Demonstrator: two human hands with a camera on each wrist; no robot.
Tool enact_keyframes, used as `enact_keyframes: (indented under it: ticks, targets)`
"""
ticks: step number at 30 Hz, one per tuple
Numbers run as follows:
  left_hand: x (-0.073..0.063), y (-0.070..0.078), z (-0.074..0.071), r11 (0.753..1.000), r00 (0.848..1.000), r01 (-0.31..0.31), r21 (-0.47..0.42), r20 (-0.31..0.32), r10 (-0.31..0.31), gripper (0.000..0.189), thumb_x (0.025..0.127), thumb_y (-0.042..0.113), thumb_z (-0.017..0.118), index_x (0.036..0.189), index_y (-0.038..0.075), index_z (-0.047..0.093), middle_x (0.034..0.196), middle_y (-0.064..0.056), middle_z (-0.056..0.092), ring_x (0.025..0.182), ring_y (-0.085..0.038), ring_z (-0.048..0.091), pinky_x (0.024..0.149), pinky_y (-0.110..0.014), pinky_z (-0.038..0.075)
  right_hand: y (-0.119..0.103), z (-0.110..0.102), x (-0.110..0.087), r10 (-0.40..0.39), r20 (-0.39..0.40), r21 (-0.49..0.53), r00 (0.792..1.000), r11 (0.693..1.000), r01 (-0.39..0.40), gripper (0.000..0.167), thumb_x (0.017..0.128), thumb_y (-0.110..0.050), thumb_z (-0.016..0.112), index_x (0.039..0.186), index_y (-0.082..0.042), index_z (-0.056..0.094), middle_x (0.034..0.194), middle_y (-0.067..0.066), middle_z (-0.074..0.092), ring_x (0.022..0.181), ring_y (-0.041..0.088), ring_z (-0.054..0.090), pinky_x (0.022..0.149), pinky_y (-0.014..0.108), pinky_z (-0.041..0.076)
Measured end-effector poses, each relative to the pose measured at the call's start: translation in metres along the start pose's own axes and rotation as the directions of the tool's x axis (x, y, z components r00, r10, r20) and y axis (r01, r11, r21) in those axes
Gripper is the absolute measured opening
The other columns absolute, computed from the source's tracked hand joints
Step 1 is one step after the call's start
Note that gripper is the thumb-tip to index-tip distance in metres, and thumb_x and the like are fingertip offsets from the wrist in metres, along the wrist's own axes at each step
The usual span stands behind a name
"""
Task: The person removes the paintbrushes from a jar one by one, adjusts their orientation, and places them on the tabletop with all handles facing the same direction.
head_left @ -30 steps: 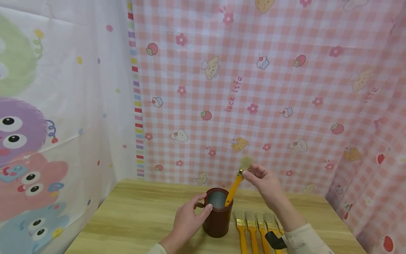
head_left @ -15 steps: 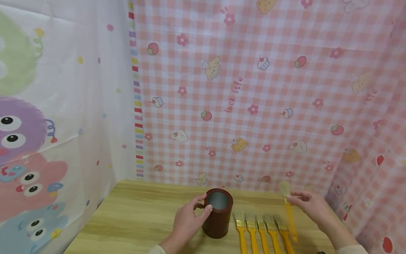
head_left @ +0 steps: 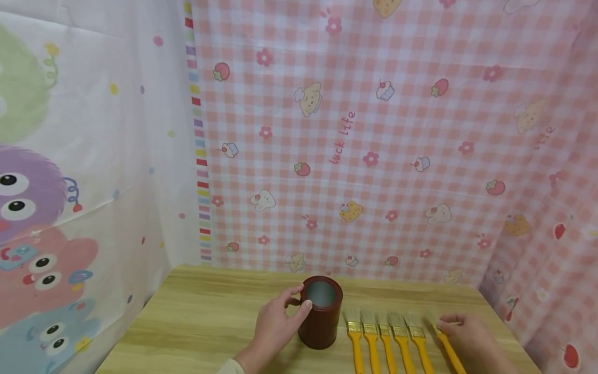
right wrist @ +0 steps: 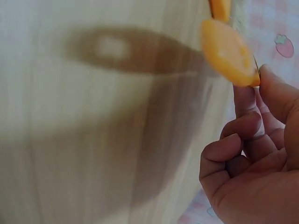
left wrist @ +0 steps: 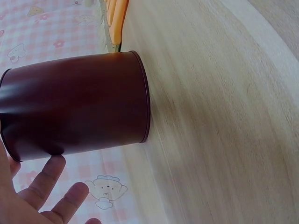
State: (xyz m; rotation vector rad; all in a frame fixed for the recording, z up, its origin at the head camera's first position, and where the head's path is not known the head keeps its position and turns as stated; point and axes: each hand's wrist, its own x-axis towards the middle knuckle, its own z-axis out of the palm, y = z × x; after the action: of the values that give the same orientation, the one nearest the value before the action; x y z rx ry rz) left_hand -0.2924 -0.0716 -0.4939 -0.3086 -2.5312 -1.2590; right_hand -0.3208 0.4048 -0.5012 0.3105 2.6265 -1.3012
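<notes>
A dark red cylindrical pot (head_left: 320, 327) stands upright on the wooden table, its grey inside showing nothing in it. My left hand (head_left: 279, 318) grips it at the upper left, thumb and forefinger at the rim; in the left wrist view other fingers (left wrist: 46, 179) lie along its side. At the right, my right hand (head_left: 472, 332) pinches a yellow-handled paintbrush (head_left: 449, 349) near its ferrule, bristles pointing away from me. In the right wrist view the brush's handle (right wrist: 228, 53) throws a shadow on the table. Several similar paintbrushes (head_left: 386, 340) lie side by side between pot and right hand.
The wooden table (head_left: 187, 322) ends at a pink checked cloth (head_left: 280, 197) hanging behind it. A white cloth with cartoon figures (head_left: 93, 197) hangs at the left, and patterned cloth (head_left: 556, 270) closes off the right side.
My right hand has carried the paintbrush from over the pot's rim to the right and down beside the row of brushes. My left hand has stayed at the pot.
</notes>
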Motion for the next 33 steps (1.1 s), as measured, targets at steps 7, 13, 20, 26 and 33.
enact_keyframes:
  ticks: [7, 13, 20, 26, 33]
  targets:
    - [0.001, 0.001, 0.0, 1.0, 1.0, -0.005, -0.003, 0.0, 0.005, 0.053, 0.103, 0.062, 0.06, 0.142, 0.026, 0.067, 0.114, 0.0, 0.082, 0.112, -0.037, 0.075, 0.094, -0.06, 0.059, 0.0, 0.013, 0.002, -0.092, -0.051, -0.128, 0.994, 0.988, 0.085, 0.045, 0.099, -0.033, 0.075, 0.119, 0.007, 0.075, 0.104, 0.015, 0.078, 0.092, 0.024, 0.072, 0.078, 0.044, 0.06]
    - [0.001, 0.002, 0.0, 1.0, 1.0, -0.011, -0.013, 0.002, 0.011, 0.055, 0.103, 0.062, 0.06, 0.141, 0.024, 0.067, 0.114, -0.001, 0.082, 0.113, -0.039, 0.074, 0.094, -0.061, 0.059, 0.004, 0.016, 0.007, -0.128, -0.074, -0.238, 0.989, 0.965, 0.108, 0.042, 0.097, -0.033, 0.076, 0.111, 0.006, 0.076, 0.098, 0.014, 0.08, 0.092, 0.029, 0.075, 0.079, 0.047, 0.061]
    - [0.002, 0.002, 0.0, 1.0, 1.0, -0.012, -0.008, -0.009, 0.012, 0.051, 0.103, 0.059, 0.061, 0.14, 0.025, 0.067, 0.112, 0.0, 0.082, 0.112, -0.037, 0.075, 0.093, -0.06, 0.059, 0.006, 0.019, 0.008, -0.135, -0.086, -0.236, 0.987, 0.965, 0.111, 0.039, 0.098, -0.032, 0.076, 0.109, 0.006, 0.077, 0.094, 0.009, 0.079, 0.09, 0.025, 0.074, 0.078, 0.046, 0.061]
    - [0.002, 0.001, 0.001, 1.0, 1.0, -0.009, 0.001, -0.013, 0.009, 0.05, 0.103, 0.058, 0.063, 0.141, 0.026, 0.067, 0.111, 0.001, 0.083, 0.11, -0.033, 0.076, 0.093, -0.058, 0.059, 0.009, 0.023, 0.007, -0.177, -0.084, -0.299, 0.981, 0.943, 0.145, 0.033, 0.098, -0.027, 0.075, 0.105, 0.005, 0.077, 0.086, 0.003, 0.079, 0.081, 0.016, 0.072, 0.078, 0.044, 0.06]
    - [0.001, 0.0, 0.001, 1.0, 1.0, -0.004, 0.001, -0.011, 0.004, 0.052, 0.103, 0.061, 0.062, 0.142, 0.027, 0.067, 0.112, 0.002, 0.082, 0.11, -0.031, 0.076, 0.094, -0.058, 0.059, 0.015, 0.022, 0.011, -0.175, -0.067, -0.284, 0.982, 0.947, 0.149, 0.037, 0.099, -0.031, 0.075, 0.109, 0.005, 0.077, 0.088, 0.001, 0.079, 0.082, 0.015, 0.072, 0.083, 0.045, 0.06]
